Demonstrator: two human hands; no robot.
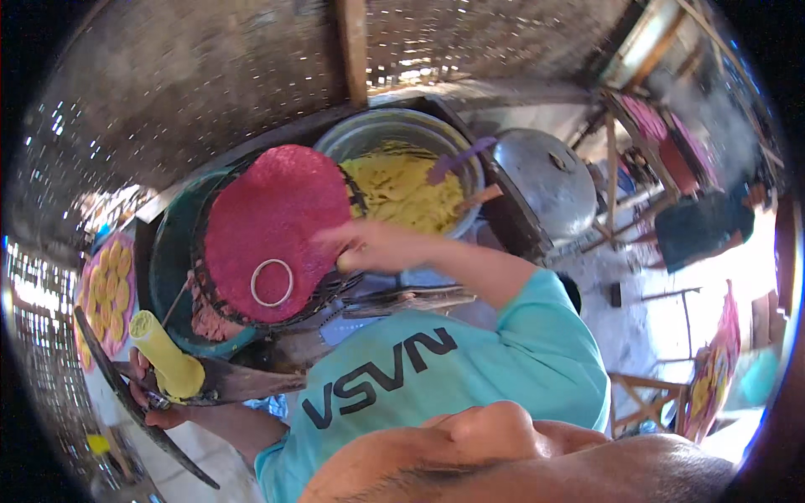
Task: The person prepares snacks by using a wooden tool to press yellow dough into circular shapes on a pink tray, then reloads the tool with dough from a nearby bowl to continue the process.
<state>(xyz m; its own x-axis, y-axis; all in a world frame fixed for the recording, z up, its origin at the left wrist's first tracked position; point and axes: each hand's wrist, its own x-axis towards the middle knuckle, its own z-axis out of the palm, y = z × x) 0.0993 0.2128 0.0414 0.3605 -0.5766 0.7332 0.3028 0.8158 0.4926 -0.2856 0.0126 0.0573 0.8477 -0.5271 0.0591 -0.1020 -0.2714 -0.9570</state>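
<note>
My left hand grips the end of a dark wooden board by a metal fitting. Beside my fingers, a yellow cylinder, its surface like dough, stands tilted at the board. A dark curved bar crosses near the hand. My right hand, blurred by motion, is at the right edge of a pink cloth or sheet; something yellow shows at its thumb, and whether it holds anything is unclear. A white ring lies on the pink sheet, which covers a dark round mesh tray.
Behind stands a metal basin of yellow dough with a purple utensil. A green tub holds pinkish matter below the tray. Yellow rounds lie at left, a metal lid at right. Another person is far right.
</note>
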